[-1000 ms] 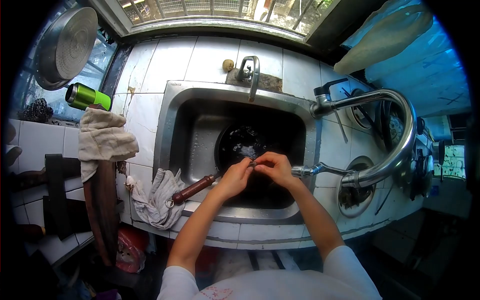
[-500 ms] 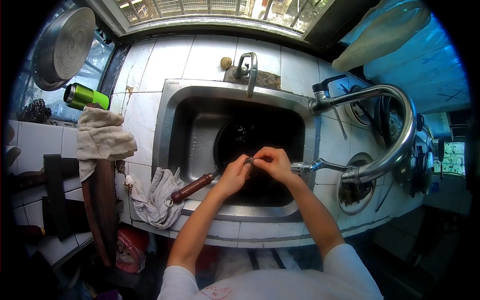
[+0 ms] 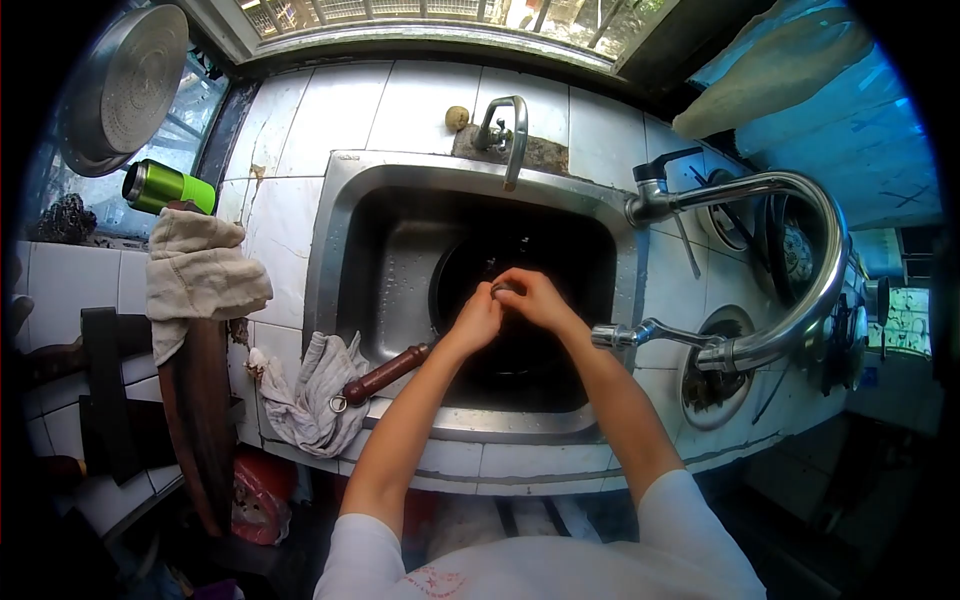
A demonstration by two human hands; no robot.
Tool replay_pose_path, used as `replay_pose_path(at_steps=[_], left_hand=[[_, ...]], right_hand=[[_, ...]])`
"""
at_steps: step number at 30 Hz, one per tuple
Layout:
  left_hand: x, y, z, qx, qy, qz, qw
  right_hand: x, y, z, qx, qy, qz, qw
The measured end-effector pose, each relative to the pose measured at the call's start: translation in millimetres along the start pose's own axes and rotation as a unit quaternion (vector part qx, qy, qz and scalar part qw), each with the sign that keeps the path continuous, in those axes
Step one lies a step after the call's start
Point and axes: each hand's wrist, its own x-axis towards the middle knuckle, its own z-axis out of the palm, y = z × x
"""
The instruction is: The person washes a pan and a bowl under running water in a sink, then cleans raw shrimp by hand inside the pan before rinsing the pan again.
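Observation:
My left hand (image 3: 476, 322) and my right hand (image 3: 532, 298) meet over the steel sink (image 3: 375, 290), fingertips pinched together. Between them is a small dark greyish piece (image 3: 505, 289), mostly covered by the fingers; its kind does not show. Below the hands sits a dark wok or pan (image 3: 440, 285) in the basin, with shiny highlights inside as of liquid. Its brown wooden handle (image 3: 388, 374) rests over the sink's front left corner, beside my left forearm. What lies in the pan is too dark to make out.
A crumpled grey cloth (image 3: 325, 400) lies left of the sink. A curved faucet (image 3: 515, 145) stands at the back, and a large chrome one (image 3: 835, 235) arcs on the right. Beside it is a drain dish (image 3: 708, 400) with dark scraps. A green flask (image 3: 172, 187) stands back left.
Both hands have shifted slightly up over the pan, and the fingers have turned around the small piece, hiding more of it. The view has shifted a little.

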Motion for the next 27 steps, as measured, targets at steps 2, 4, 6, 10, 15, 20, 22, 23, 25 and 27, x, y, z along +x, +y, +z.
replay_pose_path(at_steps=[2,4,6,10,15,20,22,23,25,27], left_hand=[[6,4,-4,0.161,0.034,-0.019,0.986],[6,6,-10,0.197,0.052,-0.019,0.979],[-6,11,-14,0.191,0.073,0.015,0.979],[-41,36,-28,0.175,0.081,0.031,0.981],[-84,41,-40,0.163,0.118,0.072,0.977],[-100,39,-51,0.399,0.205,0.074,0.891],[-100,21,-57,0.424,0.176,0.036,0.887],[-101,16,-60,0.446,0.15,-0.007,0.882],[-101,15,-65,0.478,0.114,-0.02,0.871],[-97,8,-66,0.483,0.038,-0.031,0.874]], right_hand=[[15,23,-7,-0.152,0.036,-0.007,0.988],[22,46,-8,-0.297,0.158,0.043,0.941],[22,70,-6,-0.372,0.202,0.074,0.903],[9,87,-6,-0.634,0.137,0.034,0.76],[-36,4,-27,-0.603,0.261,-0.086,0.749],[-116,-66,-51,-0.464,0.336,-0.139,0.808],[-152,-72,-71,-0.48,0.365,-0.096,0.792],[-171,-75,-84,-0.521,0.373,-0.081,0.764],[-201,-87,-102,-0.469,0.46,-0.02,0.753],[-226,-83,-122,-0.459,0.51,0.058,0.725]])
